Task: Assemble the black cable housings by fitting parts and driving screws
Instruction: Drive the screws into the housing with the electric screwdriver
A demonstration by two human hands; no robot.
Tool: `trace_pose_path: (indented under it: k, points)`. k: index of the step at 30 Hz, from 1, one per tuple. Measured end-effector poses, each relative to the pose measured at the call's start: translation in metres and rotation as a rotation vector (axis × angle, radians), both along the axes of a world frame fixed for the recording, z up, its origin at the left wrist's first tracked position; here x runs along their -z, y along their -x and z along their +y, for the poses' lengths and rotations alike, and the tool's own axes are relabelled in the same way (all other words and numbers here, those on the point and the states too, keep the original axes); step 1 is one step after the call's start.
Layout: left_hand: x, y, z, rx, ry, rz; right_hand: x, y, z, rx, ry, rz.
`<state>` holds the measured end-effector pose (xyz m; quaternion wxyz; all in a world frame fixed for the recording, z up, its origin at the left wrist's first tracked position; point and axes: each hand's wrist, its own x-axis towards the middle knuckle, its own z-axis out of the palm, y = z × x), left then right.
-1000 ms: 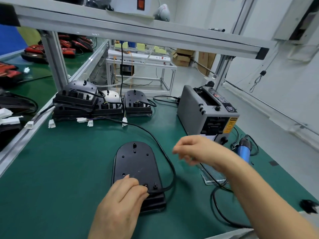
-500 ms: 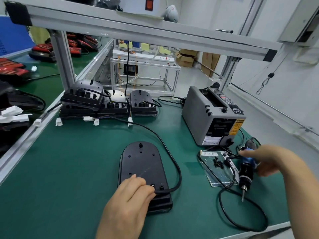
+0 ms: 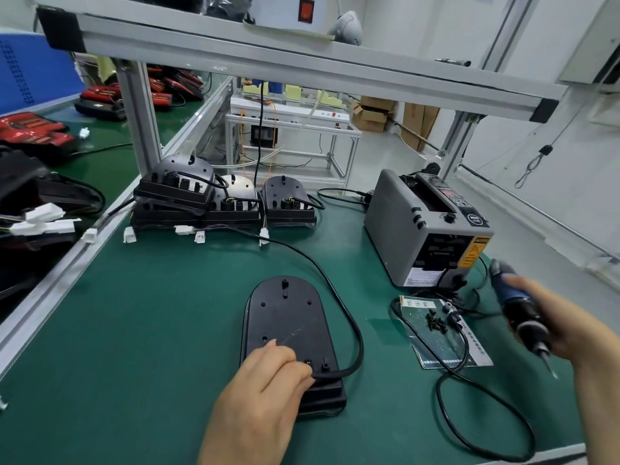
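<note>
**Left hand on housing, right hand gripping screwdriver**

Bent left fingers rest on the housing's near end, beside the cable; whether they pinch it, I cannot tell. The housing lies flat mid-desk, toward the near edge. The right hand wraps the blurred screwdriver, tip down, near the desk's right edge. Screws lie between them.

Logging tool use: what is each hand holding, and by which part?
The right hand grips the blue-and-black electric screwdriver around its barrel. The left hand rests on the near end of the flat black plastic housing; any grip is hidden.
</note>
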<state>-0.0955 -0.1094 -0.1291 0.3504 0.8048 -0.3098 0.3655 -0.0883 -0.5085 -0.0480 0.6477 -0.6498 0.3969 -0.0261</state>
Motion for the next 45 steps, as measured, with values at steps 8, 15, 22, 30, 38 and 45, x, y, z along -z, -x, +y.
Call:
trace_pose_path:
  k: [8,15,22,30,38,45]
  points:
    - [0.001,0.0,0.0,-0.002,0.006,0.003,-0.034,0.005,0.052,0.029,-0.625,-0.736]
    - [0.002,0.0,0.0,-0.002,0.008,0.011,-0.059,-0.009,0.106,-0.097,-0.763,-0.918]
    - [0.002,0.003,0.001,0.008,0.002,0.024,-0.072,-0.033,0.173,-0.264,-0.636,-0.911]
    - [0.002,0.004,0.001,0.019,0.006,0.04,-0.065,-0.046,0.234,-0.346,-0.527,-0.972]
    - [0.001,0.004,0.001,0.03,0.003,0.037,-0.063,-0.049,0.253,-0.386,-0.412,-0.972]
    - [0.0,0.005,0.002,0.025,-0.008,0.038,-0.061,-0.048,0.257,-0.428,-0.38,-0.97]
